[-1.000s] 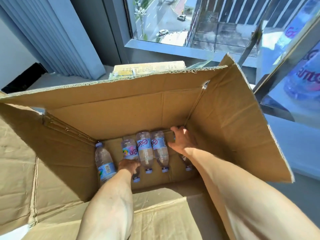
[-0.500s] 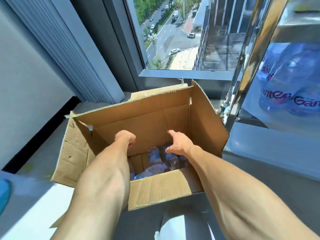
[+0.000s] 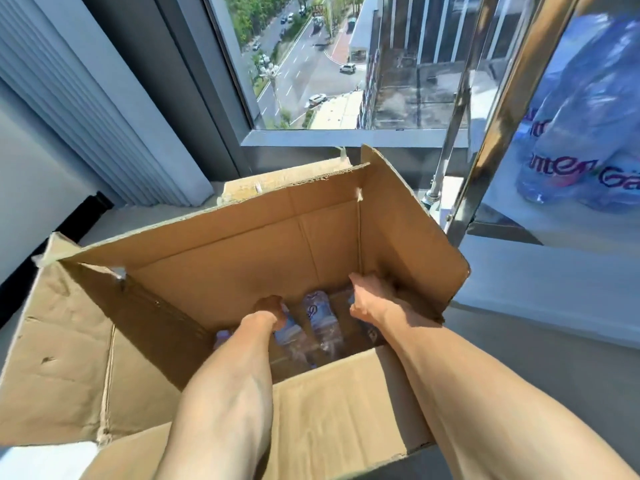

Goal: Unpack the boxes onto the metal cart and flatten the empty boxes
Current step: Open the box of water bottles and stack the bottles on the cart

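Left hand (image 3: 268,306) gripping bottle (image 3: 291,332), right hand (image 3: 369,301) inside box (image 3: 214,244)

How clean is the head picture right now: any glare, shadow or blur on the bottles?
Head view: sun glares off the cart post; the box interior is shaded; bottles in the box and on the cart look smeared; wide-angle lens bends the window frame.

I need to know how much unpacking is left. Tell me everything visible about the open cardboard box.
The cardboard box is plain brown corrugated board, open at the top, its four flaps spread outward with torn tape scraps at the corners. It sits on the floor beside the metal cart. Several plastic water bottles lie on its bottom. The left hand and right hand both reach inside.
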Demonstrator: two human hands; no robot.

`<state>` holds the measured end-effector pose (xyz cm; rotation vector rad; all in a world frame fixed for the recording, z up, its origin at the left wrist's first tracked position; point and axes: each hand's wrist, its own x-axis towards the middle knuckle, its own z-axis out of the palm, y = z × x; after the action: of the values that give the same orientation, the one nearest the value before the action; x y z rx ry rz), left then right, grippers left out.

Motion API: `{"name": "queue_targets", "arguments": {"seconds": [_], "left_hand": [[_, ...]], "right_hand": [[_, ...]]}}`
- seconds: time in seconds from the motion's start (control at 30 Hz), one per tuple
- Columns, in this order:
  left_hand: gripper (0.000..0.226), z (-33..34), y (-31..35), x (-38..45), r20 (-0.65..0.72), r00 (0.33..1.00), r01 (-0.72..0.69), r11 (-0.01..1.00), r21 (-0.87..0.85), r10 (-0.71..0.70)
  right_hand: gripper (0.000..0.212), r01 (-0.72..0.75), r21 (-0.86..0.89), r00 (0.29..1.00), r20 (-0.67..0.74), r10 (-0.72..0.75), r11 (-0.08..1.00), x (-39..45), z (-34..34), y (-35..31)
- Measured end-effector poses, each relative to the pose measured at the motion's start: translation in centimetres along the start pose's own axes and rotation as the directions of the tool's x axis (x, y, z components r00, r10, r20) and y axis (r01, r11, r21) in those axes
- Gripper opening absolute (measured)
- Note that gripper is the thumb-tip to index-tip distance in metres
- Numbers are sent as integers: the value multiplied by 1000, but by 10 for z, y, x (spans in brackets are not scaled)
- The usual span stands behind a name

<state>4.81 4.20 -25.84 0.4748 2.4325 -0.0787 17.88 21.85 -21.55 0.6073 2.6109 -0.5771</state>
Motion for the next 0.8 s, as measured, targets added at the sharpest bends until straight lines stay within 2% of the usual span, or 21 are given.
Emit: {"name": "queue_targets", "arguments": {"seconds": [0.07, 0.1, 0.13, 0.17, 0.2, 0.27, 0.33, 0.37, 0.43, 0.5, 0.6, 0.63, 0.7, 0.77, 0.8], "left_hand": [[49, 9, 2, 10, 9, 996, -87, 992, 94, 87], [52, 13, 5, 15, 28, 991, -131, 983, 128, 129], [55, 18, 5, 21, 54, 985, -167, 975, 148, 161], [57, 21, 6, 28, 83, 979, -200, 965, 169, 189], [58, 24, 8, 31, 101, 978, -197, 965, 174, 181], [60, 36, 10, 35, 90, 982, -180, 961, 209, 164], [58, 48, 11, 31, 95, 986, -152, 972, 178, 136], [54, 52, 8, 33, 48, 990, -139, 966, 220, 132], [52, 60, 0, 35, -92, 993, -65, 993, 102, 74], [48, 68, -12, 36, -99, 995, -11, 996, 92, 20], [43, 80, -21, 32, 42, 998, -63, 945, 320, 52], [43, 82, -24, 36, -1, 998, -61, 932, 358, 66], [43, 78, -15, 36, 11, 998, -66, 903, 425, 68], [44, 76, -11, 26, 97, 994, -82, 920, 383, 48], [45, 72, -7, 10, 163, 985, -103, 959, 262, 62]], "right_hand": [[57, 97, 94, 995, -6, -97, 991, 8, 12, -11], [60, 51, 254, 999, -24, -47, 966, 9, 15, -14], [62, 74, 283, 997, -15, -72, 956, 18, 22, -11], [62, 85, 178, 996, -20, -82, 980, 24, 25, -8], [63, 38, 138, 999, -43, -32, 990, 30, 27, -3], [66, -36, 118, 990, -131, 51, 992, 34, 25, 4], [69, -83, 136, 990, -102, 97, 987, 36, 28, 8], [69, -95, 165, 988, -106, 113, 982, 37, 30, 9], [63, -107, 191, 984, -121, 131, 976, 37, 32, 12], [57, -107, 196, 981, -141, 136, 975, 35, 32, 14], [56, -78, 141, 987, -131, 97, 987, 28, 35, 13], [55, -80, 159, 986, -135, 102, 984, 26, 34, 14], [55, -81, 159, 986, -132, 103, 984, 23, 29, 14], [59, -65, 136, 990, -114, 81, 989, 20, 27, 10], [59, -66, 121, 990, -117, 80, 991, 17, 30, 6]]}}
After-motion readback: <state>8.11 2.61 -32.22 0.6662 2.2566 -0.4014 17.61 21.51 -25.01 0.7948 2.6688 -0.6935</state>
